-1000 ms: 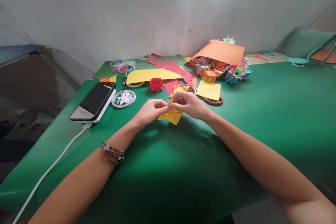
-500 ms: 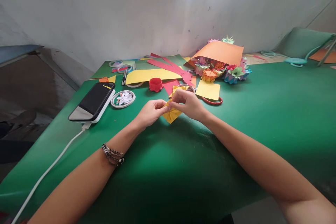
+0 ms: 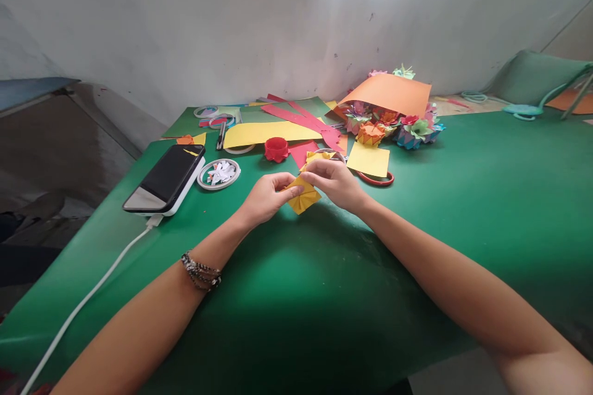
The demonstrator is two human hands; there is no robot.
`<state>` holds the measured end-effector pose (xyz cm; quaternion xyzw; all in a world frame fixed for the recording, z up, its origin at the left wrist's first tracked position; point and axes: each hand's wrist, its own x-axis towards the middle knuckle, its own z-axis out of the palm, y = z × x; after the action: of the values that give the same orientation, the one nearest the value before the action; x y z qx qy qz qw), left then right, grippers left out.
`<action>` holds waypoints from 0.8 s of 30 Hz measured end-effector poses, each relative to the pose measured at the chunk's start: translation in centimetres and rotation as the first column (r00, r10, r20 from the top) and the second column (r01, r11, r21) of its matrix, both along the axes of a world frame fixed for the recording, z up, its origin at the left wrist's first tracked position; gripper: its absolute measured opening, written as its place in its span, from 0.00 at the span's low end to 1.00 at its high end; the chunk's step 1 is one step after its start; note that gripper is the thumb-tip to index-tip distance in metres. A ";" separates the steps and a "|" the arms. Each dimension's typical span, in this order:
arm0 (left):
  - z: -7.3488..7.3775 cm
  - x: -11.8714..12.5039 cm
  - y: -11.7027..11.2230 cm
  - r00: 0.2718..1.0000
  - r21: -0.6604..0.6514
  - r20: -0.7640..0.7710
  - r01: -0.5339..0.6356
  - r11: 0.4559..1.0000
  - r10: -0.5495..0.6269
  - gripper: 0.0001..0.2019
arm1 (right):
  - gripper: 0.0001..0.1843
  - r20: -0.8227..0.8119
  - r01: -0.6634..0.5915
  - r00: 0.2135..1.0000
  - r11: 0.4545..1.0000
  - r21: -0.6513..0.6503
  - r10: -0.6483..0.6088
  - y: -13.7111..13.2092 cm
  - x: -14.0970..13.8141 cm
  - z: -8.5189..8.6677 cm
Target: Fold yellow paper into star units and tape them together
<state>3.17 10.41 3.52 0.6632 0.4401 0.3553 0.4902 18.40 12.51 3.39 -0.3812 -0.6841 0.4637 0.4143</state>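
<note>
A small folded yellow paper piece [image 3: 303, 196] with creases is held just above the green table [image 3: 296, 296]. My left hand [image 3: 265, 196] pinches its left edge with closed fingers. Its upper right edge is pinched by my right hand [image 3: 334, 184], fingers curled. A beaded bracelet [image 3: 200, 270] circles my left wrist.
A phone on a white power bank [image 3: 165, 180] with a white cable [image 3: 83, 305] lies at left. Behind the hands are a tape roll [image 3: 218, 173], a red paper cup shape [image 3: 277, 149], a yellow square [image 3: 369, 158] over red-handled scissors, coloured paper sheets and paper flowers [image 3: 393, 123].
The yellow piece has been folded smaller and turned slightly between my fingers. Both hands stay in the same spot.
</note>
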 end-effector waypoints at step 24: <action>-0.2 0.5 0.1 0.988 0.139 0.126 -0.110 0.984 0.092 0.13 | 0.09 -0.070 -0.109 0.992 0.994 -0.011 0.108 -0.3 0.6 0.6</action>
<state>3.70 10.47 3.36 0.6516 0.4160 0.4500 0.4471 19.05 12.20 3.95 -0.3302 -0.6856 0.5033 0.4093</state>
